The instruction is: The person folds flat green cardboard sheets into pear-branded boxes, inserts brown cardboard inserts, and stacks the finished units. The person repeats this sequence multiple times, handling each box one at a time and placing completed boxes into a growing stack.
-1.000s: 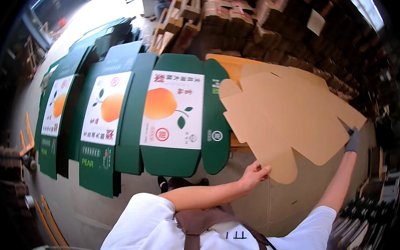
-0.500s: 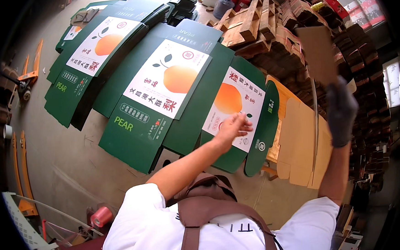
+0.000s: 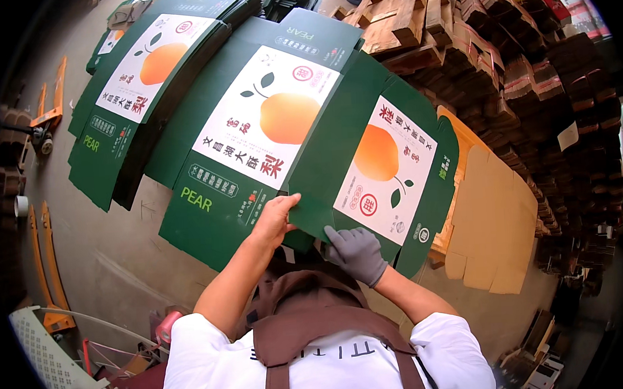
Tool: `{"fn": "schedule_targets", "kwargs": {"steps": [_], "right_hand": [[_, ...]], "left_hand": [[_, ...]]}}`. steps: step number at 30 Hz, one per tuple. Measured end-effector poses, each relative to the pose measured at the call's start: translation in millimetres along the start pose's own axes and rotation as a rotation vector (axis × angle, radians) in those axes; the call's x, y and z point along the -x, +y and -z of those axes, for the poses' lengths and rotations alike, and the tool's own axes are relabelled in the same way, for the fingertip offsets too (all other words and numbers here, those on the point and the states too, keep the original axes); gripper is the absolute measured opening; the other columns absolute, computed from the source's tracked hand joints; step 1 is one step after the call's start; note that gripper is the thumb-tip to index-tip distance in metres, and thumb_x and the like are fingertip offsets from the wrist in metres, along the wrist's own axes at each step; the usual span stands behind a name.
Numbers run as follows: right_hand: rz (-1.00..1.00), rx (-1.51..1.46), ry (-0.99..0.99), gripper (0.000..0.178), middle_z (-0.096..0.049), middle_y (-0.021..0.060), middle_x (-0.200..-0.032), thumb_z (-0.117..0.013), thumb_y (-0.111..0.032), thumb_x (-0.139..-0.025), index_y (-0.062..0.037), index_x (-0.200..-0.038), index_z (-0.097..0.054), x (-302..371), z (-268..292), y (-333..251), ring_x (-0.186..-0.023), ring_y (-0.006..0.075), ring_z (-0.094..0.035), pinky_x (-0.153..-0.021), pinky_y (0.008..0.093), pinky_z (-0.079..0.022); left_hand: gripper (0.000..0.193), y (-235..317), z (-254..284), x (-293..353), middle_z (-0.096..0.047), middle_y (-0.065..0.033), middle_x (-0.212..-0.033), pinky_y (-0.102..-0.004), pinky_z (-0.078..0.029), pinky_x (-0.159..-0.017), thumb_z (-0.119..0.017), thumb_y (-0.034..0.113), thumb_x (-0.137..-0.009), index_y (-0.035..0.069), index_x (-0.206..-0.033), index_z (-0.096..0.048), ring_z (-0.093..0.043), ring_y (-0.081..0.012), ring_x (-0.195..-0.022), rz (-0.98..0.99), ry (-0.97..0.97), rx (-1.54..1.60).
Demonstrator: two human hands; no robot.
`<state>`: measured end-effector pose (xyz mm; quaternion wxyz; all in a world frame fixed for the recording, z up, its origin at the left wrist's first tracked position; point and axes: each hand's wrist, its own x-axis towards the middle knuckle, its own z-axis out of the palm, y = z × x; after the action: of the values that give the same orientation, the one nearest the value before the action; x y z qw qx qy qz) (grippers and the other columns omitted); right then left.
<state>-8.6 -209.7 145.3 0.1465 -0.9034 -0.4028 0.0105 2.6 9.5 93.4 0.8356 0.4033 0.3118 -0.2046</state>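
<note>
A flat green carton sheet (image 3: 322, 167) with white panels and printed orange-yellow pears lies spread out in front of me. My left hand (image 3: 273, 222), bare, is closed with thumb and fingers on a near flap of this sheet. In a grey glove, my right hand (image 3: 357, 254) grips the same near edge a little further right, its thumb on top. The fingers under the sheet are hidden from both hands' view. Left of it rests a stack of matching green carton sheets (image 3: 156, 61).
At the right, plain brown cardboard (image 3: 495, 219) lies on an orange-yellow wooden surface. Wooden pallets (image 3: 401, 28) and bundled brown cardboard stacks (image 3: 540, 84) stand beyond. An orange pallet jack (image 3: 55, 103) is at far left; a perforated machine panel (image 3: 47, 360) sits lower left.
My right hand has let go of a brown cardboard piece and come down left to the green sheet's edge. My left hand has moved left and nearer, closing on the flap.
</note>
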Motion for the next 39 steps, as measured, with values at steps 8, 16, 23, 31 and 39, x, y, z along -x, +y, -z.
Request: {"fn": "schedule_targets", "kwargs": {"steps": [8, 16, 23, 31, 39], "right_hand": [[-0.71, -0.71, 0.056, 0.052, -0.068, 0.0102, -0.088, -0.063, -0.035, -0.089, 0.0004, -0.127, -0.058, -124.5, -24.1, 253.9, -0.062, 0.0172, -0.065, -0.064, 0.0295, -0.052], [-0.907, -0.378, 0.09, 0.053, -0.069, 0.019, -0.085, -0.068, -0.043, -0.086, 0.0063, -0.105, -0.062, -254.0, -50.4, 398.1, -0.059, 0.0232, -0.066, -0.053, 0.0327, -0.051], [-0.883, -0.918, 0.135, 0.032, -0.059, 0.0054, -0.068, -0.073, -0.032, -0.087, -0.0025, -0.085, -0.061, -243.5, -50.3, 445.9, -0.049, 0.0135, -0.054, -0.044, 0.0274, -0.044], [-0.67, -0.537, 0.241, 0.043, -0.059, 0.0037, -0.077, -0.078, -0.026, -0.085, 0.0022, -0.109, -0.057, -235.2, -46.7, 400.6, -0.059, 0.0092, -0.056, -0.05, 0.0239, -0.046], [-0.671, -0.453, 0.294, 0.027, -0.063, 0.0003, -0.08, -0.077, -0.022, -0.085, -0.0012, -0.098, -0.065, -242.5, -22.9, 404.3, -0.057, 0.0073, -0.051, -0.05, 0.0224, -0.039]], "left_hand": [[0.006, -26.4, 17.8, 29.8, -0.064, -0.0009, -0.076, -0.0203, -0.047, -0.061, -0.062, 0.003, -0.09, -0.001, -0.094, -0.059, -0.057, -0.0045, -0.067, -0.048, 0.116, -0.306], [0.009, -32.0, -9.1, 77.8, -0.065, 0.0009, -0.082, -0.0184, -0.044, -0.065, -0.061, 0.005, -0.093, -0.001, -0.1, -0.059, -0.055, -0.0015, -0.073, -0.114, 0.125, -0.429], [0.011, -36.0, 10.3, 58.3, -0.058, 0.0039, -0.078, -0.0191, -0.04, -0.061, -0.061, 0.007, -0.093, -0.002, -0.1, -0.061, -0.048, -0.0012, -0.069, -0.09, 0.201, -0.542], [0.014, -51.7, 37.0, 21.5, -0.062, -0.0103, -0.077, -0.0302, -0.047, -0.063, -0.061, 0.01, -0.09, 0.0, -0.1, -0.059, -0.059, -0.0186, -0.067, -0.205, 0.354, -0.813], [0.043, -47.1, 34.2, -5.3, -0.063, -0.0119, -0.104, -0.039, -0.052, -0.073, -0.063, -0.002, -0.084, 0.009, -0.125, -0.055, -0.064, -0.0289, -0.088, -0.469, 0.468, -1.043]]}}
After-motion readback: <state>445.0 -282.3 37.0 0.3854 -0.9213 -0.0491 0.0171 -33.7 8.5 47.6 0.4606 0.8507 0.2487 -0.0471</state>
